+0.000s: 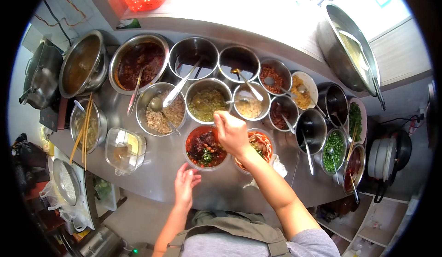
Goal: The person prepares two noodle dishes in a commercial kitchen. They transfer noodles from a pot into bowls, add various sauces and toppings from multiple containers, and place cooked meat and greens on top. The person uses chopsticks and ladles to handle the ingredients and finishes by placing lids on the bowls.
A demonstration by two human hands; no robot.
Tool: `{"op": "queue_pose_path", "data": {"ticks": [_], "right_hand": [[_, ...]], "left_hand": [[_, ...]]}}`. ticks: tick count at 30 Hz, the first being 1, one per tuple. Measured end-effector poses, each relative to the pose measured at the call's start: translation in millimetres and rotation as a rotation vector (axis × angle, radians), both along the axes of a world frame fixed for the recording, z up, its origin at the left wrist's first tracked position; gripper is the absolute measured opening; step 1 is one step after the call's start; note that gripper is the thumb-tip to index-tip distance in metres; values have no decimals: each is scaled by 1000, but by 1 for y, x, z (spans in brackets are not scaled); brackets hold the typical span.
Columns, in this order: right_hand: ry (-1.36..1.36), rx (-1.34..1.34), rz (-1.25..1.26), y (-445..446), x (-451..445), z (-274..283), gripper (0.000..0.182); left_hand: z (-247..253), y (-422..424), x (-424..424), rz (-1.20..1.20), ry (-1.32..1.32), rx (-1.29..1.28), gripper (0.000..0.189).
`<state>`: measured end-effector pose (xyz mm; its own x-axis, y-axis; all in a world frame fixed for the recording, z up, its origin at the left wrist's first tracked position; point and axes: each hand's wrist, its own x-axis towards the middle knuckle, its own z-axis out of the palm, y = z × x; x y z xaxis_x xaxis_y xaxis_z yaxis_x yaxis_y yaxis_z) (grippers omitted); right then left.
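A clear round bowl of red soup [206, 150] with dark chunks, peanuts and chopped green onion stands before me on the steel counter. My left hand [186, 181] is open at its lower left, fingers apart; I cannot tell whether they touch the rim. Over its right side, my right hand [232, 132] is raised with fingers curled together. Whether anything is pinched in them is hidden. Partly behind my right forearm is a second bowl, of noodles in red broth [261, 143]. Just beyond the right hand are a steel pot of chopped green pickles [209, 105] and a pot of minced garlic-like topping [250, 108].
Several steel pots with spoons form an arc, including chili oil [141, 63], minced meat [162, 119], peanuts [272, 75] and chopped green onion [334, 146]. A clear plastic container [124, 150] stands left. Chopsticks [85, 132] jut from a left pot. A white cloth [279, 166] lies right.
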<state>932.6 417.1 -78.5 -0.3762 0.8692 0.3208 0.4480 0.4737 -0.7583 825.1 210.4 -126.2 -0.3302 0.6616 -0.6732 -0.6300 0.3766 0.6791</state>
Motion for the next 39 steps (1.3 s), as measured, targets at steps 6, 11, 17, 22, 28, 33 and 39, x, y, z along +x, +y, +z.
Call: {"op": "queue_pose_path", "data": {"ticks": [6, 11, 17, 22, 28, 33, 39], "right_hand": [[51, -83, -57, 7, -8, 6, 16], [38, -169, -14, 5, -7, 1, 16], [104, -195, -78, -2, -6, 13, 16], [-30, -37, -69, 0, -6, 5, 18], [201, -339, -149, 3, -10, -3, 19], [420, -367, -217, -7, -9, -6, 22], [810, -619, -390, -18, 4, -16, 28]], "left_hand": [[16, 8, 1, -13, 24, 42, 51], [18, 5, 2, -23, 29, 52, 52], [24, 2, 3, -35, 38, 81, 56], [26, 1, 5, -80, 47, 98, 57], [27, -1, 3, -121, 65, 109, 59], [22, -1, 0, -134, 66, 115, 58], [23, -7, 1, -117, 53, 115, 56]]}}
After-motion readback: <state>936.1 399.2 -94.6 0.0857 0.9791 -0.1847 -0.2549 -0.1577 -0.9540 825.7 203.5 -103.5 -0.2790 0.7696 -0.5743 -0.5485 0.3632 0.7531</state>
